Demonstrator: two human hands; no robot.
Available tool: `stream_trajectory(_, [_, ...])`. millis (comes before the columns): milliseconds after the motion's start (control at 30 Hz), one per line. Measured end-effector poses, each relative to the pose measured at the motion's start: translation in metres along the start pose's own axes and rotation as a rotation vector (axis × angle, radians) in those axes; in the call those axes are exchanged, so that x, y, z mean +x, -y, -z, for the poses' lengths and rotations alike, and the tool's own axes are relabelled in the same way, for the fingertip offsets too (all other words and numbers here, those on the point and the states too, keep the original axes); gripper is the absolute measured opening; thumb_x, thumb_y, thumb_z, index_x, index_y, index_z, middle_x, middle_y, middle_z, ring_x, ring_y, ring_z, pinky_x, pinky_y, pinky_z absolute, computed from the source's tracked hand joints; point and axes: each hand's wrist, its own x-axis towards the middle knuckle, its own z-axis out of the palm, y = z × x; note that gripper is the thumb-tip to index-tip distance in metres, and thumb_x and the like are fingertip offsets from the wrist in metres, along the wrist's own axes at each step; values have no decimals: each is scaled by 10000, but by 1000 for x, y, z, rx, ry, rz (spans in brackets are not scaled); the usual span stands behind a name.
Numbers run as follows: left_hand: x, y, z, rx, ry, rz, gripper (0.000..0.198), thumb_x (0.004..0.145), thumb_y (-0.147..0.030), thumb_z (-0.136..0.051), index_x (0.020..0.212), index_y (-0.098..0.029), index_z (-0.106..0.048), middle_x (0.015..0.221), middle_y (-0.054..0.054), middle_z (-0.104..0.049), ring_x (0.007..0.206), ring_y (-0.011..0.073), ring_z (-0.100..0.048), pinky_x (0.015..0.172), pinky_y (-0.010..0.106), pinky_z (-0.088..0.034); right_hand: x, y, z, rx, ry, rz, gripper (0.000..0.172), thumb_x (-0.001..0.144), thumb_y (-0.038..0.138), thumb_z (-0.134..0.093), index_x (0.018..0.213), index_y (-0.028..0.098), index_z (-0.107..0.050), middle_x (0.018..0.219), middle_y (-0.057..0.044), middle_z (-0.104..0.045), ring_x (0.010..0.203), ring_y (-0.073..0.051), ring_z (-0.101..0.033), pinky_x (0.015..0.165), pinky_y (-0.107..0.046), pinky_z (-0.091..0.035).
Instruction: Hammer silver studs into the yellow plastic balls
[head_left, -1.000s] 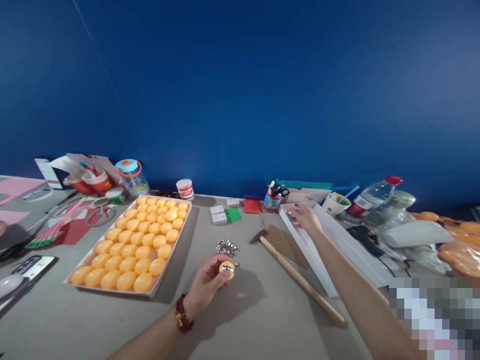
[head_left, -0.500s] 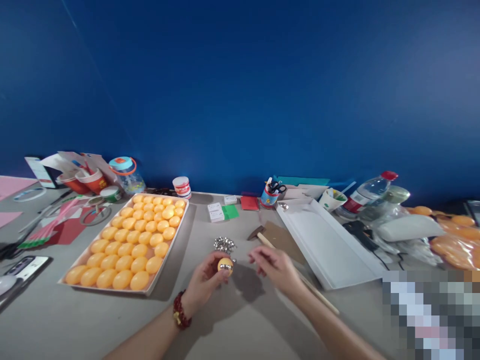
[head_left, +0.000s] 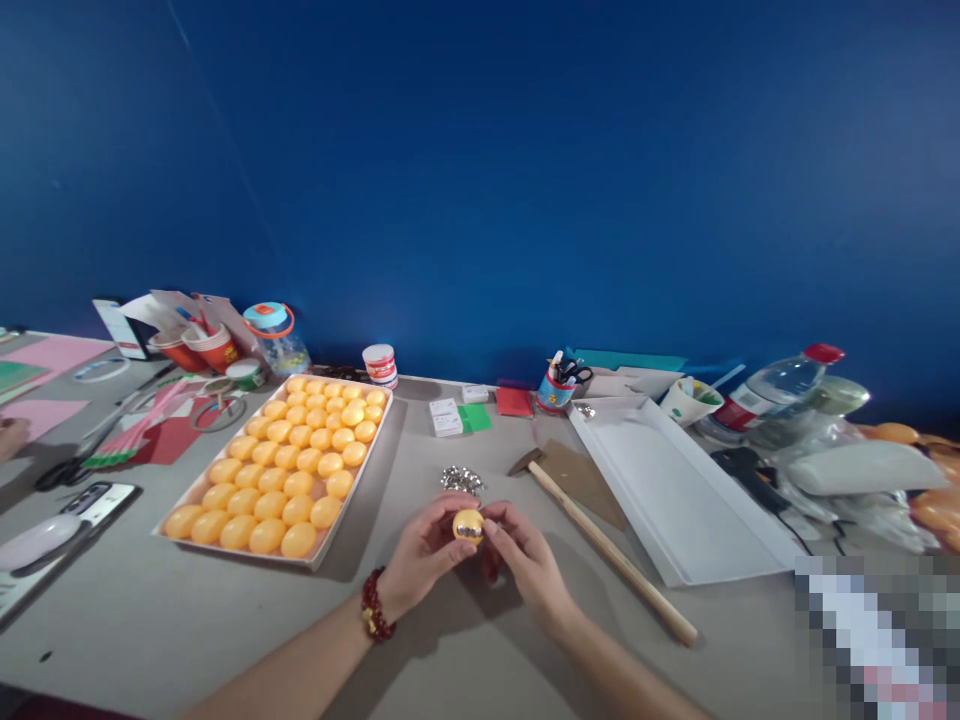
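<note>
An orange ping-pong ball (head_left: 469,519) with a row of shiny silver studs across its front is in my left hand (head_left: 424,560), gripped between thumb and fingers. My right hand (head_left: 529,565) is closed in, its thumb and fingertips against the right side of the ball. Whether a small piece sits between those fingertips is hidden. Just beyond the hands lies a heap of shiny silver thumbtacks (head_left: 462,480). To the left, a shallow white box (head_left: 321,548) holds many more orange ping-pong balls (head_left: 298,540), with a gap on its right side.
A wooden-handled hammer (head_left: 611,550) lies right of my hands beside a brown board (head_left: 585,480). Further right are a white tray (head_left: 675,500) and a plastic bottle (head_left: 780,385). Small white boxes (head_left: 445,418) and a pen cup (head_left: 556,390) stand behind. Another person's hand (head_left: 13,437) shows far left.
My right hand has moved left from beside the hammer to the ball, which my left hand still holds. The view has shifted, and another person's hand now shows at the left edge.
</note>
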Motion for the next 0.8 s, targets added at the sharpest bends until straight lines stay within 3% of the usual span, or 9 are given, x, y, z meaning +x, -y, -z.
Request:
stream_trajectory(133, [-2,-1,0,14,6,26,300,809,-315,-689,1087,-203,-671,1199,102,-567,1018,231,-586,817,325,-530,-4,-4,1,39,12,-15,343,827,525,-637,902,193,-592,629,31,-583,490,-86,-488,470,-197,-419])
stream_trajectory(300, [-4,-4,3,17,10,57,297,838,-312,-655,1120,-223,-676,1265,95,-542,1045,236,-590,846,327,-522,-7,-8,5,19,29,90,321,868,491,-597,1015,207,-576,731,-5,-616,594,-121,-541,519,-217,-440])
stream_trajectory(433, [-3,-7,2,-39,4,129,393,856,-293,-637,1242,-234,-588,1197,91,-605,1050,233,-589,864,329,-508,-9,-14,9,-71,35,142,324,877,431,-608,1117,221,-551,850,-44,-631,694,-158,-573,561,-245,-460])
stream_trajectory(567, [-2,-8,0,-78,1,128,356,849,-295,-646,1191,-218,-586,1137,85,-632,1033,227,-594,838,320,-518,-10,-16,11,-139,23,165,300,890,404,-595,1129,227,-553,904,-46,-604,701,-153,-555,558,-243,-458])
stream_trajectory(800, [-3,-7,3,154,28,53,313,859,-291,-627,1159,-206,-648,1261,100,-574,1140,251,-556,977,371,-466,-10,-14,8,-100,35,127,291,902,435,-566,1084,209,-556,867,-35,-596,632,-124,-510,528,-233,-458])
